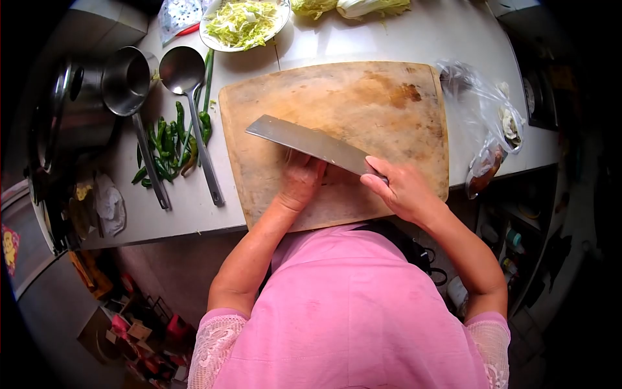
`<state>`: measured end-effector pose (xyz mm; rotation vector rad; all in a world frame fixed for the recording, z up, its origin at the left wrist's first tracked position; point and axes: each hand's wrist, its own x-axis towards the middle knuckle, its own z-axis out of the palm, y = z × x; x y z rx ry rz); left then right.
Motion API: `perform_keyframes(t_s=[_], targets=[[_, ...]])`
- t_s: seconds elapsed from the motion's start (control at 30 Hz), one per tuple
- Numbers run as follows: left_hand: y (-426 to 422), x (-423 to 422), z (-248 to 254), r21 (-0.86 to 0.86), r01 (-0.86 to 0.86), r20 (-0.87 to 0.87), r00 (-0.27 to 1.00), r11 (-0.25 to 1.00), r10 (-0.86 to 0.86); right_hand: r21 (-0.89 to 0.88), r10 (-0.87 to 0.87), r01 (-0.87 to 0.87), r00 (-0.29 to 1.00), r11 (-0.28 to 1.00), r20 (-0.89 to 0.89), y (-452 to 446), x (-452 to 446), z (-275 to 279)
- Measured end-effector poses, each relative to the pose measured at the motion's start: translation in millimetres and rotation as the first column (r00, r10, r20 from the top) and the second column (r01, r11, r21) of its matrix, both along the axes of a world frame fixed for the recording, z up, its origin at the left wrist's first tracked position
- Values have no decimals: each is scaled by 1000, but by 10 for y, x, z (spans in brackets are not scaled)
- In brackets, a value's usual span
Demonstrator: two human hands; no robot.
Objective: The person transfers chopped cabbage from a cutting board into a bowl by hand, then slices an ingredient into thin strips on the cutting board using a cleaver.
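Observation:
A broad metal cleaver (311,144) slants over the wooden cutting board (337,84), its far end toward the upper left. My right hand (400,188) is closed round the cleaver's handle at the board's right side. Partly under the blade is my left hand (302,180), low over the board's left half. The blade hides its fingertips, so whether it holds anything cannot be made out.
Two metal ladles (206,152) (146,152) lie left of the board beside green peppers (170,146). Behind are a bowl of shredded cabbage (241,24) and cabbage pieces (363,8). A clear plastic bag (479,107) lies right; a large pot (74,113) stands far left.

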<state>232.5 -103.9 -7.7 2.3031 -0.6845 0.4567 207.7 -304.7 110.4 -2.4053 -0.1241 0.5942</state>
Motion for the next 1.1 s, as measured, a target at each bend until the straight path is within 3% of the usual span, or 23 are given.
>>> perform_keyframes(t_s=[0.27,0.37,0.43,0.57,0.63,0.73,1.1], targets=[[-21,14,10,-47,12,6,1000,999,-12,8,0,0,999,1000,-35,29,73,-56],[-13,-6,-12,-17,-27,-23,999,999,27,44,-6,4,999,999,35,42,44,-15],[-8,13,27,-58,23,8,1000,998,-23,14,-25,26,998,1000,-53,130,129,-33],[-19,10,43,-35,3,24,1000,999,-2,77,-30,29,999,997,21,85,97,-87],[-11,12,46,-30,7,13,1000,1000,-6,98,-32,38,997,994,-63,51,66,16],[-8,-1,21,-31,15,-7,1000,999,-15,19,-38,39,998,999,-45,140,98,30],[-22,-9,31,-18,-2,-9,1000,1000,1,79,-23,31,996,996,-92,156,140,20]])
